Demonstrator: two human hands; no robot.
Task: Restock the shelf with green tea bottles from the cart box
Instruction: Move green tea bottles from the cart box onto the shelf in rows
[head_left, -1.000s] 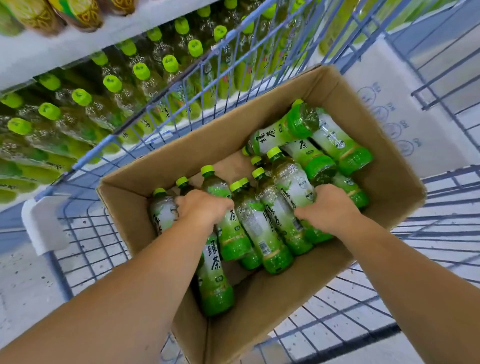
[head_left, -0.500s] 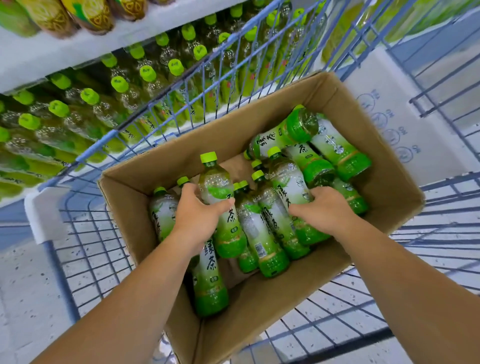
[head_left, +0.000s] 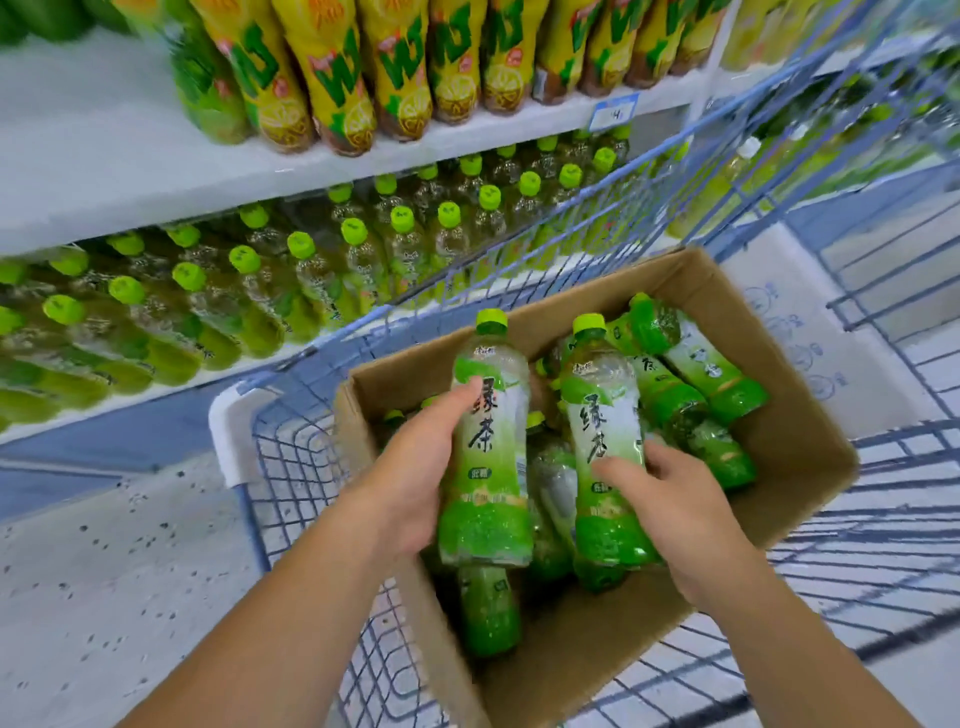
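A box (head_left: 795, 431) is set in the cart (head_left: 291, 467), and the shelf (head_left: 104, 171) is placed behind it and to its left. Over the box, a left bottle (head_left: 488, 441) is held in the left hand (head_left: 415, 478) and a right bottle (head_left: 602, 410) just beside it in the right hand (head_left: 670, 499); loose bottles (head_left: 717, 374) are laid in the box below and behind them

Worn on the head, looking forward and down, close above the box (head_left: 795, 447) at lower centre. Faces the shelf (head_left: 104, 171) across the upper left.
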